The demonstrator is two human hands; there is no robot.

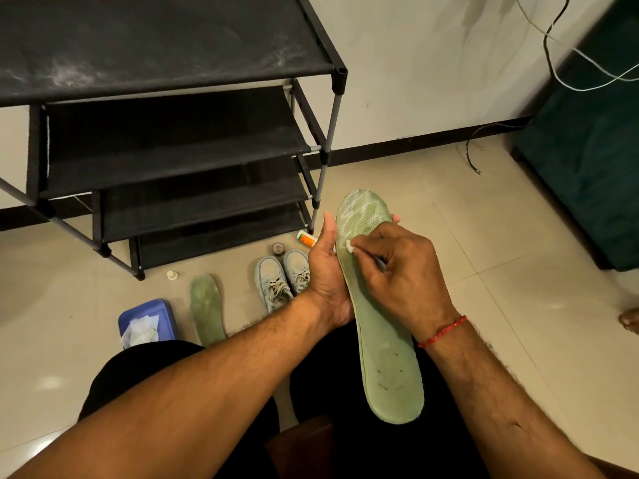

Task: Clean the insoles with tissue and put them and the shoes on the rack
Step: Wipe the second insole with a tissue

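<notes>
a green insole (383,340) is gripped along its edge by the left hand (326,271) above the lap; a small white tissue wad (350,246) is pinched against its forefoot by the right hand (397,267). a second insole (207,309) and grey shoes (283,278) lie on the floor before the black rack (173,140).

Head-worn camera looks steeply down, close over the lap.
</notes>
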